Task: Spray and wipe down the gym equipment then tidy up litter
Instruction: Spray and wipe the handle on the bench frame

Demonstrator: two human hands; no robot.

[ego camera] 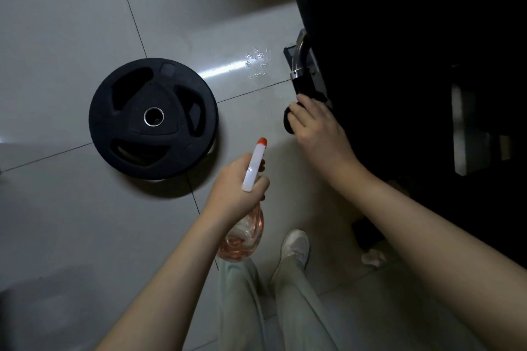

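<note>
Both forearms (171,279) were bare. Below the left hand (236,188) were loose, pale grey-green trousers (285,308). One white sneaker (295,246), rounded at the toe, showed well below the right hand (319,128).

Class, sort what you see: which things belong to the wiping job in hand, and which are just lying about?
In the job: spray bottle, dark cloth, machine handle.
Lying about: weight plate, crumpled white scrap (litter for later), wet droplets.

round rubber weight plate (153,118) black, steel hub | plastic spray bottle (247,229) clear pink, white head, orange tip | tiled floor (65,37) pale grey | wiping cloth (288,122) black
</note>
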